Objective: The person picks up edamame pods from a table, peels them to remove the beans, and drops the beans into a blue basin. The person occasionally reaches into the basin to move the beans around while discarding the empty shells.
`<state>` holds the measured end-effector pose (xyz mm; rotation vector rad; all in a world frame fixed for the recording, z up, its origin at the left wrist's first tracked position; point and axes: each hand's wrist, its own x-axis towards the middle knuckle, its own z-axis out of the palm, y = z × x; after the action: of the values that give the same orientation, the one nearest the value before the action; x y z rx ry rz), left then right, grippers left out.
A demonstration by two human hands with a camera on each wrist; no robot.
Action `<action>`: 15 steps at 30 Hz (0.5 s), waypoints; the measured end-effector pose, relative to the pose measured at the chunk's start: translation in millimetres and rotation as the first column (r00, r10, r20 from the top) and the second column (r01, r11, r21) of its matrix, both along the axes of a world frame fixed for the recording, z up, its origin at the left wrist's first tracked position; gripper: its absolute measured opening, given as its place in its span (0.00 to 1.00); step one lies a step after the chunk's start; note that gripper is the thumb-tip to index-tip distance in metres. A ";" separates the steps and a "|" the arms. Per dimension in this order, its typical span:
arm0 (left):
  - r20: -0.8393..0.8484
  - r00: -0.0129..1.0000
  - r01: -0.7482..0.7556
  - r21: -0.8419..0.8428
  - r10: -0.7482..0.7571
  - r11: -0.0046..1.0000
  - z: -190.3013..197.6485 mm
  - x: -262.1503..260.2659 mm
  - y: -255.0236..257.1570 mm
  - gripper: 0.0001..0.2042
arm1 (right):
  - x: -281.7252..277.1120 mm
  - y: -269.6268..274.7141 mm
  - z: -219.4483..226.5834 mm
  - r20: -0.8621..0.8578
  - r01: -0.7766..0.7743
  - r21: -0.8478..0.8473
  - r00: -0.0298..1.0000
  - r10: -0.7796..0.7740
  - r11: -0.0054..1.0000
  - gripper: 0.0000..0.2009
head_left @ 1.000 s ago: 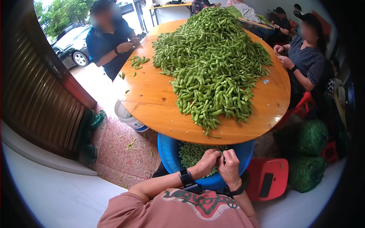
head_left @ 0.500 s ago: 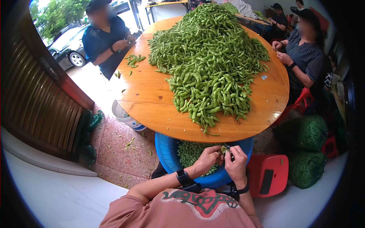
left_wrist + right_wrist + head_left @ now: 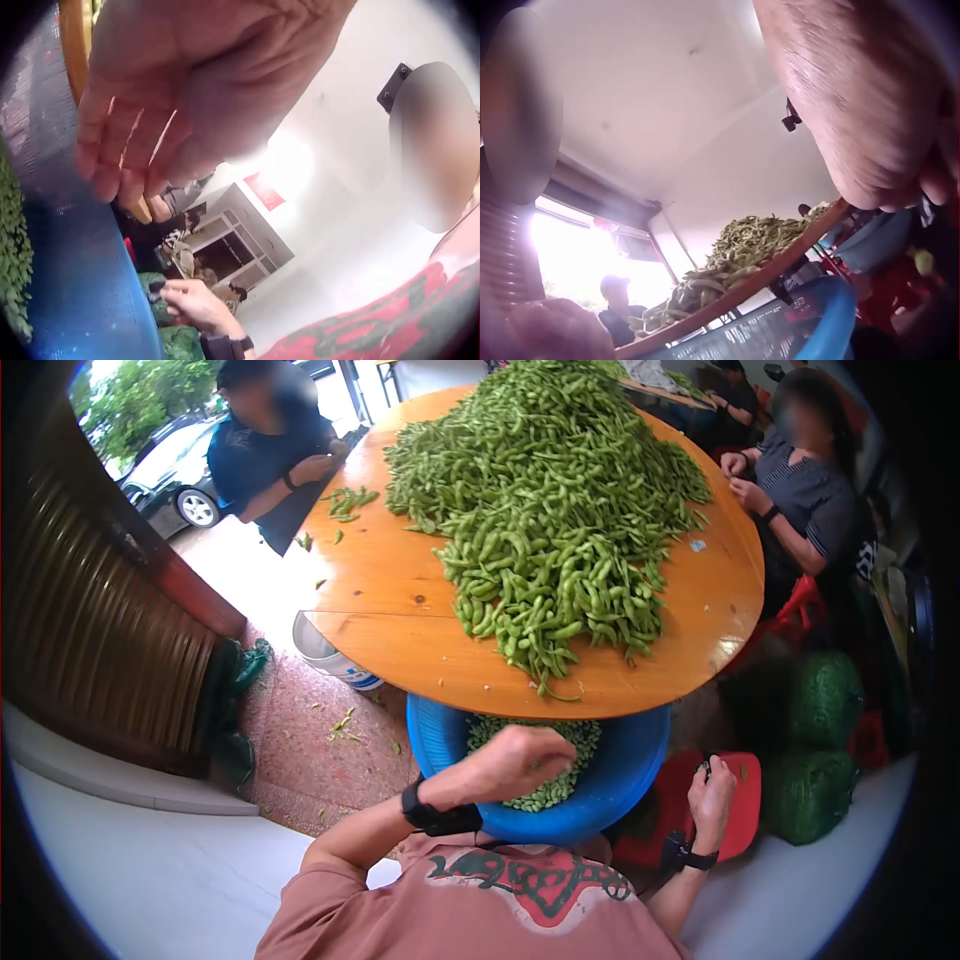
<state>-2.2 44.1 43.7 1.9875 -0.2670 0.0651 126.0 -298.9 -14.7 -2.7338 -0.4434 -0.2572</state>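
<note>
My left hand [image 3: 515, 760] hangs over a blue basin [image 3: 630, 785], fingers together and gently bent, nothing in its grip. Pale green shelled beans [image 3: 550, 792] lie in the basin. Off to the right, above a red plastic stool [image 3: 742, 800], is my right hand [image 3: 712, 798]; it pinches a small black object [image 3: 156, 286] whose kind cannot be made out. Below its curled fingers a pale green piece [image 3: 924, 262] shows in the right wrist view. Green soybean pods [image 3: 560, 510] form a big heap on the round wooden table [image 3: 380, 585] beyond the basin.
A white bucket [image 3: 325, 655] stands under the table's left edge. Full green net sacks [image 3: 812, 790] are stacked at the right. One person [image 3: 265, 460] stands at the left of the table, another [image 3: 810, 500] sits at the right. Scattered pods [image 3: 345, 725] litter the floor.
The hands were together over the basin, with a pod and the black object between them half a second ago. Now they are apart: the right has swung out right over the stool.
</note>
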 end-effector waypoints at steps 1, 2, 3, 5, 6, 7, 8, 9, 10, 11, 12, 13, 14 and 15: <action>0.024 0.998 -0.064 0.003 0.064 0.998 -0.2 0.2 8.5 0.07 | -1.1 -1.7 -0.6 -0.019 0.025 -0.013 1.000 -0.025 1.000 0.04; 0.053 0.990 -0.129 0.007 0.128 0.992 -0.1 1.8 17.6 0.07 | -1.4 -3.3 -2.3 -0.016 0.040 -0.016 0.999 -0.040 0.999 0.04; 0.101 0.973 -0.212 0.034 0.208 0.977 2.2 4.3 25.5 0.06 | -0.2 -3.9 -3.9 -0.018 0.049 -0.001 0.999 -0.049 0.999 0.04; 0.204 0.922 -0.360 0.139 0.329 0.923 5.3 12.9 41.0 0.06 | 2.1 -3.1 -3.5 -0.019 0.037 0.044 0.999 -0.036 0.998 0.05; 0.225 0.895 -0.426 0.177 0.385 0.887 7.0 17.5 45.7 0.06 | 2.4 0.7 1.4 -0.026 0.040 0.042 0.999 -0.039 0.998 0.05; 0.215 0.898 -0.423 0.178 0.385 0.888 9.1 23.4 48.6 0.06 | 2.1 6.7 9.6 -0.054 0.040 0.038 0.998 -0.038 0.998 0.05; 0.295 0.876 -0.449 0.212 0.381 0.868 12.6 30.8 51.7 0.06 | 3.0 13.4 15.2 -0.080 0.040 0.036 0.996 -0.037 0.999 0.04; 0.376 0.849 -0.476 0.243 0.371 0.845 17.0 39.2 54.8 0.07 | 4.2 19.3 17.2 -0.084 0.042 0.033 0.996 -0.039 0.999 0.04; 0.371 0.852 -0.473 0.242 0.370 0.847 23.2 49.3 55.4 0.07 | 4.8 24.5 18.9 -0.076 0.028 0.146 0.997 -0.018 0.989 0.03; 0.462 0.822 -0.493 0.287 0.333 0.821 30.5 61.0 53.3 0.07 | 5.1 30.0 21.2 -0.064 0.014 0.255 0.998 0.002 0.967 0.03; 0.550 0.786 -0.514 0.326 0.284 0.793 34.9 71.9 50.6 0.08 | 5.4 36.6 24.5 -0.064 0.022 0.252 0.998 -0.006 0.967 0.03; 0.546 0.794 -0.522 0.388 0.266 0.759 31.8 83.4 48.7 0.07 | 5.4 42.8 28.4 -0.039 0.003 0.294 0.999 0.009 0.956 0.03; 0.555 0.795 -0.506 0.381 0.247 0.774 28.1 90.7 46.6 0.07 | 4.6 46.7 33.1 -0.008 -0.009 0.334 1.000 0.013 0.942 0.04; 0.512 0.827 -0.503 0.489 0.233 0.712 24.2 97.4 44.0 0.06 | 4.1 49.6 36.5 0.041 -0.027 0.300 0.999 0.016 0.953 0.04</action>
<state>95.2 88.1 68.0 2.6486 -0.1490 0.7749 130.1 -249.3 21.8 -2.4281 -0.4074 -0.3424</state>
